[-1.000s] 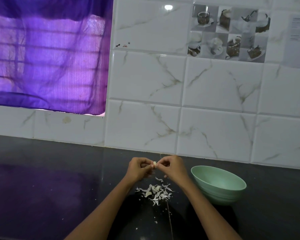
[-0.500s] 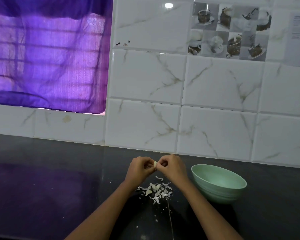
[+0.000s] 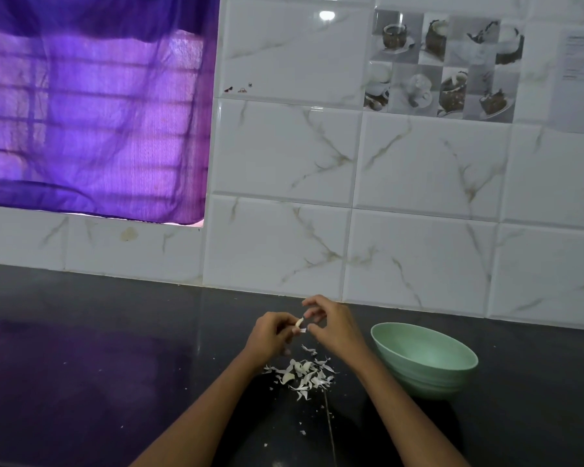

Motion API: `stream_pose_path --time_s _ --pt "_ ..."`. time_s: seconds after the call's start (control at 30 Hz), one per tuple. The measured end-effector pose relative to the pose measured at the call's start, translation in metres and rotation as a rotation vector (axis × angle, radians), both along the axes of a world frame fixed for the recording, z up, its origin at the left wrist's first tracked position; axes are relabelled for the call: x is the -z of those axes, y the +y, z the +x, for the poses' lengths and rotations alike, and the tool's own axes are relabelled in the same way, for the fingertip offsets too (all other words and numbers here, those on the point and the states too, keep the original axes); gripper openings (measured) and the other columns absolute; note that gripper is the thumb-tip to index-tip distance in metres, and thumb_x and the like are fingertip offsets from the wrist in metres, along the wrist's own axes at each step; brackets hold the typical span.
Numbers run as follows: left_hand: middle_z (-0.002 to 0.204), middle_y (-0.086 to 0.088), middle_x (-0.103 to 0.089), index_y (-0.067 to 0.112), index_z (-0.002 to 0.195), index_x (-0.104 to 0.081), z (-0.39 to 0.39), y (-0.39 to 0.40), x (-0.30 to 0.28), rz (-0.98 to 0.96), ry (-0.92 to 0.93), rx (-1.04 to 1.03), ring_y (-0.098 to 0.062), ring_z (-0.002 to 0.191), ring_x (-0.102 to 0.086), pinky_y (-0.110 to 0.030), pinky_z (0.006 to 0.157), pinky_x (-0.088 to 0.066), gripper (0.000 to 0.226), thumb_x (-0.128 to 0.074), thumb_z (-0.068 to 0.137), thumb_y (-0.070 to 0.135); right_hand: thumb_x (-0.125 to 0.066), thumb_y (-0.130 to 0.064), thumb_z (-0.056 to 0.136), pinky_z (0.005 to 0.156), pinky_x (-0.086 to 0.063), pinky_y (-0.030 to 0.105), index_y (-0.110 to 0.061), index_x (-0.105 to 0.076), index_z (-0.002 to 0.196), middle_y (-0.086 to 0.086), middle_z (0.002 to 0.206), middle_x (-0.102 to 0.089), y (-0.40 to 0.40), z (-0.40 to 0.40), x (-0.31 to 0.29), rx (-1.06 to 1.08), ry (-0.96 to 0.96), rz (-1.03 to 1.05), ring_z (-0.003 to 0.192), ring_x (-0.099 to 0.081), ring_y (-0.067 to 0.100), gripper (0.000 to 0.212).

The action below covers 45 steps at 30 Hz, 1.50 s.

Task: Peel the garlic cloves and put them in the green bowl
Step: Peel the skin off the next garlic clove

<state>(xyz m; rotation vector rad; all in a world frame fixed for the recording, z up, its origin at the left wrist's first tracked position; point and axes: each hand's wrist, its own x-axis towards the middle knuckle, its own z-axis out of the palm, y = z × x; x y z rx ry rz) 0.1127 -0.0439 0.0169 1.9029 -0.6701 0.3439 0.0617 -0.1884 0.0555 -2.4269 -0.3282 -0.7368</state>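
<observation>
My left hand [image 3: 271,335] pinches a small pale garlic clove [image 3: 298,323] above the dark counter. Just to its right, my right hand [image 3: 331,323] has its upper fingers spread, while its thumb and a fingertip pinch a bit of white skin at the clove's lower end. The green bowl [image 3: 429,365] stands on the counter right of my right hand; what lies inside it is not visible. A heap of white garlic skins [image 3: 305,374] lies on the counter under my hands.
The black counter [image 3: 81,365] runs left to right, backed by a white marble-tiled wall [image 3: 418,251]. A purple curtain [image 3: 91,106] covers a window at upper left. Small skin scraps are scattered toward the near edge.
My right hand's fingers have spread and drawn slightly away from the clove, pulling a strip of skin. The left hand keeps its hold on the clove.
</observation>
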Motion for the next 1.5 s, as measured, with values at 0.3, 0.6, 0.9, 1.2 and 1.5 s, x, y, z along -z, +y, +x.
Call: stream_pose_path --time_s 0.3,0.6,0.9,1.2,1.5 --pt "0.064 0.002 -0.059 0.013 0.078 -0.069 -0.0013 -0.0003 -0.0009 0.069 0.035 0.031 -0.008 0.058 -0.055 -0.024 0.055 -0.054 0.016 -0.06 0.09 0.018 -0.075 -0.008 0.073 0.07 -0.054 0.027 -0.02 -0.065 0.097 -0.016 0.071 -0.063 -0.0006 0.002 0.0006 -0.057 -0.05 -0.06 0.068 -0.06 0.004 0.029" --pt "0.066 -0.002 -0.064 0.009 0.084 -0.073 0.002 0.0008 -0.0019 0.097 -0.029 -0.006 -0.012 0.058 -0.057 -0.033 0.059 -0.055 0.015 -0.06 0.088 0.005 -0.072 -0.005 0.073 0.064 -0.049 0.021 -0.019 -0.067 0.095 -0.019 0.062 -0.057 -0.0024 0.0005 -0.0003 -0.003 -0.076 -0.089 0.062 -0.055 0.001 0.027" --pt "0.063 0.007 -0.065 0.019 0.081 -0.074 0.0061 0.0033 -0.001 0.168 -0.097 -0.076 -0.016 0.057 -0.061 -0.042 0.063 -0.057 0.011 -0.064 0.086 0.016 -0.071 -0.007 0.071 0.063 -0.05 0.023 -0.023 -0.062 0.094 -0.016 0.063 -0.061 -0.0026 0.0026 0.0016 0.033 -0.042 -0.049 0.056 -0.053 -0.004 0.029" --pt "0.059 0.011 -0.057 0.019 0.076 -0.072 0.0006 0.0042 -0.0021 0.171 -0.084 -0.173 -0.006 0.052 -0.049 -0.033 0.061 -0.049 0.018 -0.059 0.089 0.017 -0.067 -0.013 0.08 0.07 -0.054 0.031 -0.023 -0.067 0.077 -0.009 0.073 -0.069 -0.0058 0.0063 0.0016 0.103 -0.069 0.094 0.07 -0.064 0.006 0.01" --pt "0.068 0.005 -0.065 0.016 0.079 -0.069 0.0013 0.0036 0.0 0.101 -0.009 -0.087 -0.014 0.062 -0.06 -0.032 0.056 -0.055 0.021 -0.054 0.093 0.017 -0.055 -0.006 0.086 0.079 -0.054 0.032 -0.014 -0.067 0.101 -0.002 0.095 -0.071 -0.0071 0.0007 -0.0006 0.16 0.069 -0.023 0.084 -0.066 0.01 0.021"
